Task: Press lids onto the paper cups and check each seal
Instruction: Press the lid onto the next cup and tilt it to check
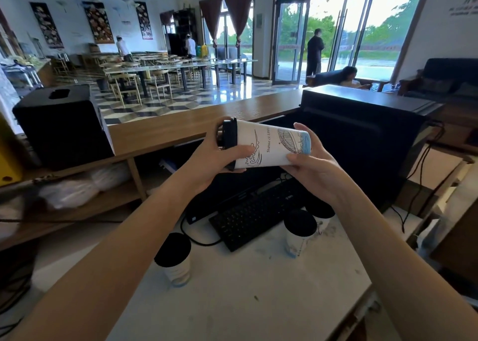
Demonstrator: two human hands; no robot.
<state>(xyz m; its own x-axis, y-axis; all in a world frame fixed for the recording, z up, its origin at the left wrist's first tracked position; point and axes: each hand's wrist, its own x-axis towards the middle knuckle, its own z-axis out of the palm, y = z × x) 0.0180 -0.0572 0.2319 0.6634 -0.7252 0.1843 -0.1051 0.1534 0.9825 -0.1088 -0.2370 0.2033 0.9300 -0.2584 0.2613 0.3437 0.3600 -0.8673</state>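
We hold a white paper cup with black line drawings and a blue bottom [269, 146] on its side, up in the air above the black computer keyboard [248, 216]. Our left hand [214, 159] has its fingers curled tight round the end with the round black plastic lid [229, 141]. Our right hand [310, 164] wraps fingers and thumb round the blue bottom. If we squeeze too hard, the thin paper could bend and the lid could pop off. We cannot tell if a drink is inside. If there is, a loose lid would let it spill on the keyboard
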